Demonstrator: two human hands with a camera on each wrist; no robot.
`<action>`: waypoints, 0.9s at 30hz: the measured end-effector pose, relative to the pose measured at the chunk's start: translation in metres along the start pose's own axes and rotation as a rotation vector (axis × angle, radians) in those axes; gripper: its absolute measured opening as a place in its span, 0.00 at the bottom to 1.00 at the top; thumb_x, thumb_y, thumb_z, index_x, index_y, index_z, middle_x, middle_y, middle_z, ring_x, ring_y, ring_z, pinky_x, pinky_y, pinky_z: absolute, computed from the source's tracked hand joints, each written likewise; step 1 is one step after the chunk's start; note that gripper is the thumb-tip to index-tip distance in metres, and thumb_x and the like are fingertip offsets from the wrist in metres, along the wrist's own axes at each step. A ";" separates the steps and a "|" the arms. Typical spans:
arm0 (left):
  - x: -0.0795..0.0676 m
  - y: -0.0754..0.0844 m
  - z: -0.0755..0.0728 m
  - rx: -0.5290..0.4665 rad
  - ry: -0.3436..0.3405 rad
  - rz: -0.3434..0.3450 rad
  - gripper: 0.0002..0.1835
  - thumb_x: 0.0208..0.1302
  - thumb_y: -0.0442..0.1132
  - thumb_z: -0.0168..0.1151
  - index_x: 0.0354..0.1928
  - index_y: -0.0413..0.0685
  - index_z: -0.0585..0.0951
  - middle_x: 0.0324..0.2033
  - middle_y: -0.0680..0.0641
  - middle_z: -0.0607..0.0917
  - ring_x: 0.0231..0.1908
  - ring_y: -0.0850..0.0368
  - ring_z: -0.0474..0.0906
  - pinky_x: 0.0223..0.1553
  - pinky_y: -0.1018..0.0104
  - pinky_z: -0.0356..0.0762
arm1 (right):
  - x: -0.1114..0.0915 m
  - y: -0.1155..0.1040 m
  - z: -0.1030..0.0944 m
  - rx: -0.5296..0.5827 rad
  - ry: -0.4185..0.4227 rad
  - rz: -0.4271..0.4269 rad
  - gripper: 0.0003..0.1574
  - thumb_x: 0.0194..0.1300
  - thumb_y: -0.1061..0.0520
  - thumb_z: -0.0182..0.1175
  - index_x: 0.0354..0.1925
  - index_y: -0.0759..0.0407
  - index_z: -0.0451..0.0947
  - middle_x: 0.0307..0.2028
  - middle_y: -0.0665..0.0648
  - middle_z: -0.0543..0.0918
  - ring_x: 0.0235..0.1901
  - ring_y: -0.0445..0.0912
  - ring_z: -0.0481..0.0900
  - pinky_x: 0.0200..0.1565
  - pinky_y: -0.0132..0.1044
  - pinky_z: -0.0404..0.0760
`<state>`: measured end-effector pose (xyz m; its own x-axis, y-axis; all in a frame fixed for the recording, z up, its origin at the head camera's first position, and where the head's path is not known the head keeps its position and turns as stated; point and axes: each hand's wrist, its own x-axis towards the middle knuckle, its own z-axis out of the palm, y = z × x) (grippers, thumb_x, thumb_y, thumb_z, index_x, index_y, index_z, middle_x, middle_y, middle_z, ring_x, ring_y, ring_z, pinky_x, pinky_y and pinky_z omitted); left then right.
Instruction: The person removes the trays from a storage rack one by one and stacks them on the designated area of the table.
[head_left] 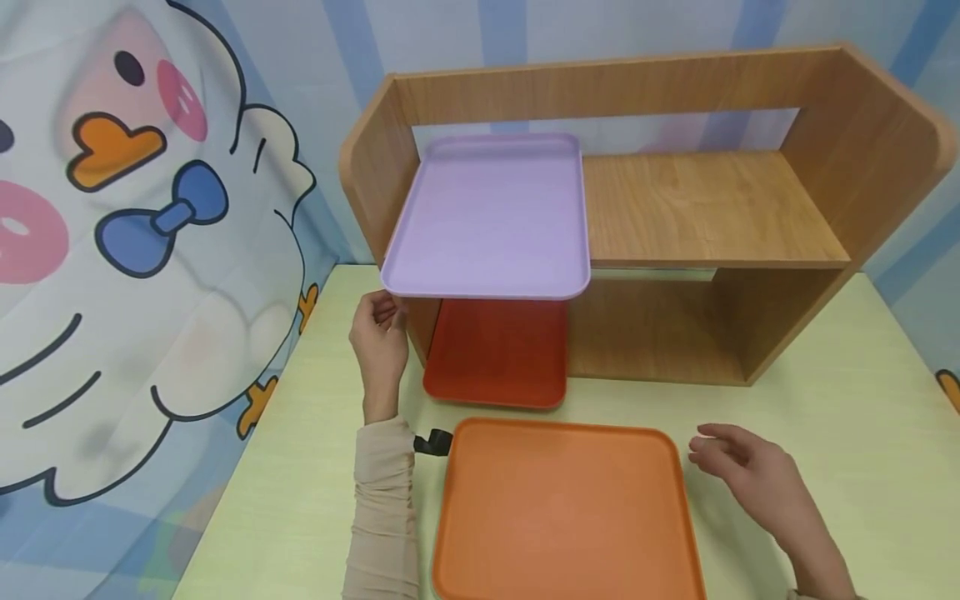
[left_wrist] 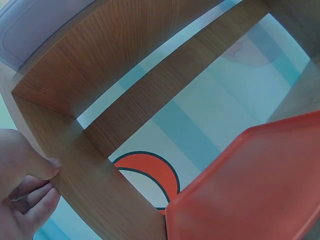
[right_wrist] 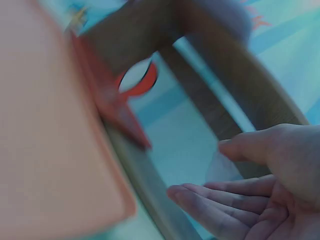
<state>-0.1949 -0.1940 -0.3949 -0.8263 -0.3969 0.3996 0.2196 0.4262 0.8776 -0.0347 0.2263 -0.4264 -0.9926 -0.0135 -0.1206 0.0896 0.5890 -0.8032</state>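
A two-level wooden shelf [head_left: 705, 208] stands on the table, with a purple tray [head_left: 491, 217] lying on its upper board at the left and jutting past the front. On the lower level below it lies a red tray [head_left: 498, 354]. My left hand [head_left: 381, 342] grips the front edge of the shelf's left side panel [left_wrist: 95, 170], thumb tip on the edge and other fingers bent at the outer side. An orange tray [head_left: 566, 508] lies flat on the table before the shelf. Beside its right edge my right hand [head_left: 753, 471] hovers, fingers loosely extended, holding nothing.
The pale yellow table [head_left: 825, 400] carries everything. Behind it hangs a blue striped cloth [head_left: 435, 37], and a large cartoon bird print [head_left: 225, 333] covers the left side. A small black piece [head_left: 433, 442] shows beside my left sleeve [head_left: 384, 500].
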 end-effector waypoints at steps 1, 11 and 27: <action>0.000 0.000 0.000 -0.001 -0.001 0.001 0.11 0.63 0.28 0.58 0.47 0.37 0.77 0.41 0.39 0.81 0.42 0.51 0.79 0.49 0.61 0.80 | 0.000 -0.003 -0.002 0.080 0.000 -0.010 0.32 0.69 0.45 0.55 0.61 0.66 0.69 0.44 0.54 0.87 0.38 0.34 0.84 0.39 0.24 0.80; 0.000 0.000 0.001 0.001 0.000 -0.005 0.11 0.63 0.27 0.58 0.47 0.36 0.77 0.41 0.39 0.81 0.42 0.50 0.80 0.49 0.61 0.81 | 0.002 -0.030 -0.009 0.703 -0.105 -0.152 0.32 0.74 0.55 0.47 0.66 0.76 0.56 0.54 0.51 0.82 0.54 0.42 0.80 0.54 0.30 0.78; 0.000 0.001 0.001 -0.005 -0.005 0.005 0.11 0.63 0.26 0.58 0.47 0.35 0.76 0.42 0.39 0.81 0.42 0.50 0.80 0.48 0.61 0.81 | 0.027 -0.079 -0.006 0.933 -0.216 -0.324 0.26 0.76 0.61 0.41 0.62 0.82 0.56 0.53 0.58 0.82 0.56 0.49 0.79 0.58 0.38 0.75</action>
<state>-0.1947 -0.1931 -0.3944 -0.8276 -0.3908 0.4029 0.2264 0.4244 0.8767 -0.0690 0.1840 -0.3630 -0.9527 -0.2615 0.1551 -0.0611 -0.3350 -0.9402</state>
